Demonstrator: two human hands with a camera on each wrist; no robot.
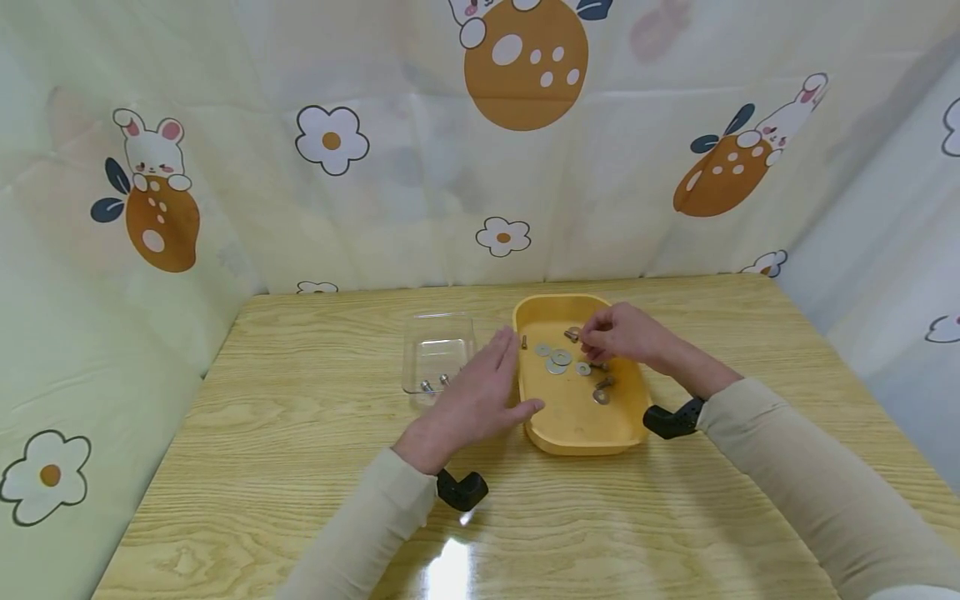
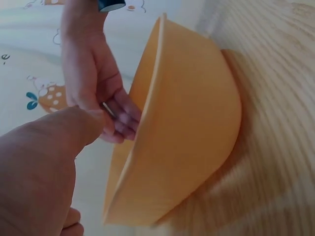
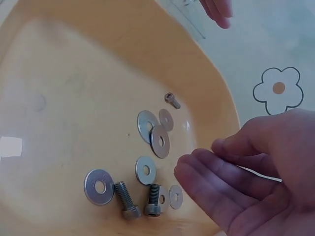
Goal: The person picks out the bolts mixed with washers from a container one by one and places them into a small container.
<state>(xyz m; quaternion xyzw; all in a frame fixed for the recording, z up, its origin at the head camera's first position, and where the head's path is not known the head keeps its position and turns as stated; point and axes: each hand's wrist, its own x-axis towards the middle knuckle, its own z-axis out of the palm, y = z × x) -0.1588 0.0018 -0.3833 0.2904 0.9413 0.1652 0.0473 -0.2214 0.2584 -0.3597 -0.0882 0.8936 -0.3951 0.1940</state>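
Note:
A yellow plastic tray holds flat washers and several socket-head bolts. My right hand reaches over its right side, thumb and fingertips drawn together beside a bolt near the back. In the right wrist view that bolt is hidden behind the fingers; I cannot tell whether they pinch it. My left hand lies along the tray's left rim, fingers straight and together, the thumb pointing across toward the tray. A smaller bolt lies near the tray's left wall.
Just left of the tray stands a clear plastic box with shiny bolts in it, partly behind my left hand. Both stand on a wood-grain table. A cartoon-printed curtain hangs along the table's back and sides.

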